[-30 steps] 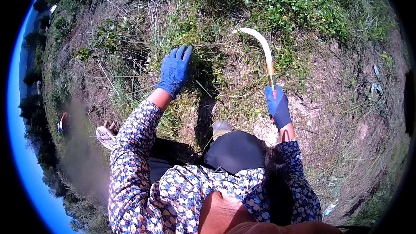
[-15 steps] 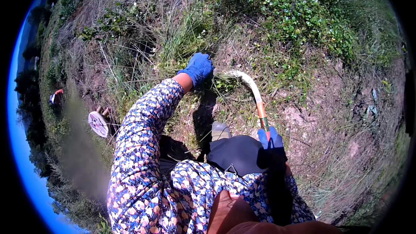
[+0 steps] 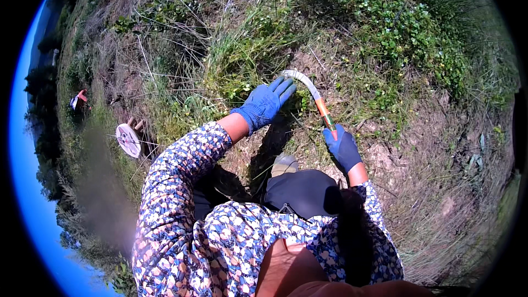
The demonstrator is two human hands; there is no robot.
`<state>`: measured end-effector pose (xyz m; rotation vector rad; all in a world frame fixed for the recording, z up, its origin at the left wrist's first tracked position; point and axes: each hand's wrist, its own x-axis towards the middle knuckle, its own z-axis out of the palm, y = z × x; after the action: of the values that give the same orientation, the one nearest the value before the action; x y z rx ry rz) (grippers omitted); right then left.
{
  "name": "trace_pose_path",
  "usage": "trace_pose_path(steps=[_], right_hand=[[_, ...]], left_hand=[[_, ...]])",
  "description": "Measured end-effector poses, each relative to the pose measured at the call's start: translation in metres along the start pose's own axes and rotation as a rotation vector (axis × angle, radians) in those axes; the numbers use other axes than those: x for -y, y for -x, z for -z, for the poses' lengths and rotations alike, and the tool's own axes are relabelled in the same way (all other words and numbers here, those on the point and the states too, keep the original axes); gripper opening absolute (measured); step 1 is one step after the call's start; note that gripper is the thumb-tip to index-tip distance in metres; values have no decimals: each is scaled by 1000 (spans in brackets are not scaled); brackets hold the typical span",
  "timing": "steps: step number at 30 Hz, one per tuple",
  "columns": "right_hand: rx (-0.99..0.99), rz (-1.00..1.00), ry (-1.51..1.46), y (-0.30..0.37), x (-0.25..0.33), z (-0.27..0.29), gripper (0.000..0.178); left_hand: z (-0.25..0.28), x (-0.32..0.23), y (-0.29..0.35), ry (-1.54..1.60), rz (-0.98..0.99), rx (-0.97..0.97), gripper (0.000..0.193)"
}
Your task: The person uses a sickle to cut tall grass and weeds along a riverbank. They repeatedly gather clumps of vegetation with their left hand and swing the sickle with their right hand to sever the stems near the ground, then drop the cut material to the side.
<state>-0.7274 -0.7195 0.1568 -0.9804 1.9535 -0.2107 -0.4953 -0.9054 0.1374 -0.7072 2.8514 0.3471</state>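
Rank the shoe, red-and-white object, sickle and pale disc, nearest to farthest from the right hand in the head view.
1. Sickle: gripped in the right hand.
2. Shoe: just left of that hand.
3. Pale disc: well off to the left.
4. Red-and-white object: farther left, beyond the disc.

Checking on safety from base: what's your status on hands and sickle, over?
Right hand closed on sickle. Left hand open, fingers extended near blade tip; contact unclear. Green grass just beyond.
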Motion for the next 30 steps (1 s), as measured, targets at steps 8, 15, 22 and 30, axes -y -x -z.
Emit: trace_pose_path(steps=[8, 15, 22, 30], right_hand=[[4, -32, -5, 37, -12, 32, 37], [40, 58, -30, 4, -2, -73, 35], [186, -182, -263, 115, -134, -48, 34], [-190, 66, -231, -92, -10, 63, 44]], left_hand=[[-33, 11, -17, -29, 382, 421, 27], [-27, 11, -22, -184, 199, 394, 23], [-24, 103, -14, -278, 354, 401, 26], [33, 135, 2, -482, 294, 42, 33]])
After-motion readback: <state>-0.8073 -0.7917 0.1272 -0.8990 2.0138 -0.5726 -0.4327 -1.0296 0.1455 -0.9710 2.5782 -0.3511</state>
